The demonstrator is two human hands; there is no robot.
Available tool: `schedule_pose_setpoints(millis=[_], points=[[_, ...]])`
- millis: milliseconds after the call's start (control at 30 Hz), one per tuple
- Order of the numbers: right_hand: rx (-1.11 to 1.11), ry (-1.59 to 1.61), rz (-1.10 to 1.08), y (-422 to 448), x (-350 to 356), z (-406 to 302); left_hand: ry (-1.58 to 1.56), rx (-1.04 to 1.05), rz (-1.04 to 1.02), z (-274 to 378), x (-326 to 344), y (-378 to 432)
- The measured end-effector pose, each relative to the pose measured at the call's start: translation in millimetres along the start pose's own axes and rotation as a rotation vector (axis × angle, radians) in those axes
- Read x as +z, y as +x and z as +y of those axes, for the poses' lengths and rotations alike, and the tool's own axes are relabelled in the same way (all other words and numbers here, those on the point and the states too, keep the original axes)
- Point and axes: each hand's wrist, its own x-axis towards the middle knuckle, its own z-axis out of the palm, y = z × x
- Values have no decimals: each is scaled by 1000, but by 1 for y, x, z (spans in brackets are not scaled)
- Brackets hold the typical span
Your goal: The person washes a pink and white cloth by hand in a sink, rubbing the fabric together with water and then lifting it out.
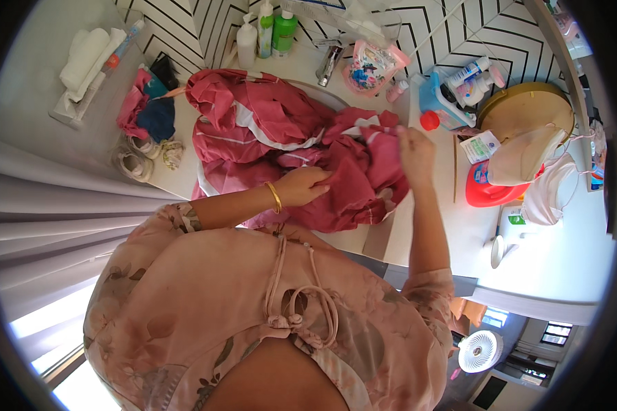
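A heap of red fabric with white trim (pixel 257 123), apparently clothing, fills the sink in front of me and spills over its near edge. My left hand (pixel 304 186), with a gold bangle (pixel 274 198) at the wrist, pinches a fold of the cloth near the middle of the heap. Higher and to the right, my right hand (pixel 416 153) grips another part of the same fabric and holds it up at the heap's right side. Most of the sink lies hidden under the cloth; only its far rim (pixel 323 92) shows. Behind the rim stands a chrome faucet (pixel 330 64).
Pump and squeeze bottles, one of them green (pixel 284 33), line the tiled wall beside a pink pouch (pixel 373 69). Rightward are a blue jug (pixel 445 103), a golden round lid (pixel 527 110) and a red container (pixel 501 187). Shoes (pixel 133 163) and small clothes (pixel 157 118) lie left.
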Motion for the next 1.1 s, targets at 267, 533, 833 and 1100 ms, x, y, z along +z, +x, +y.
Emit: schedule_pose_setpoints(millis=[267,533,833,1100], points=[[291,395,751,-52,-218,13,175,164,-119,26,39,37],[838,-432,821,-198,-204,197,259,201,-558,5,85,39],[900,-1021,241,-216,-150,168,-396,-304,-590,16,19,113],[468,-83,8,-116,-76,150,34,130,143,-44,25,214]])
